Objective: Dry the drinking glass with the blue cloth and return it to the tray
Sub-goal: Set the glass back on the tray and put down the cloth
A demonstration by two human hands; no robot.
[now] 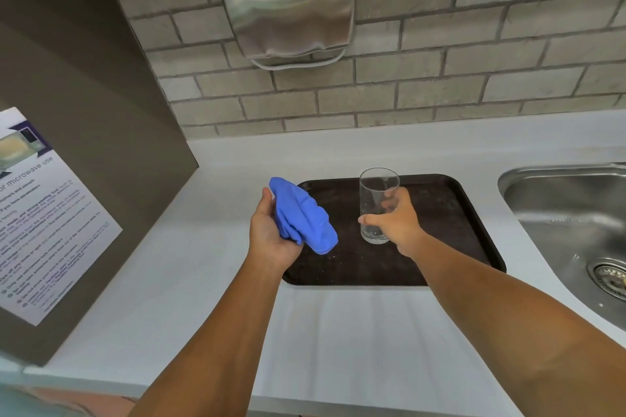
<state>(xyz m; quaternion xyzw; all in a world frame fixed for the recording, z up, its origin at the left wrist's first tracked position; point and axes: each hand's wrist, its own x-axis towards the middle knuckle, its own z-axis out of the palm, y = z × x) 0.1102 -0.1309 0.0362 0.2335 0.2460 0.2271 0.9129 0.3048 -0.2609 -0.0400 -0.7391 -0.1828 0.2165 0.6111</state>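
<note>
A clear drinking glass (376,200) stands upright over the dark brown tray (450,223) on the white counter. My right hand (398,222) is wrapped around the glass's lower half, fingers visible through it. I cannot tell whether its base touches the tray. My left hand (269,234) holds a bunched blue cloth (301,217) above the tray's left edge, a short gap to the left of the glass.
A steel sink (572,223) with a drain lies to the right of the tray. A steel hand dryer (288,3) hangs on the brick wall behind. A brown cabinet side with a paper notice (44,213) stands at the left.
</note>
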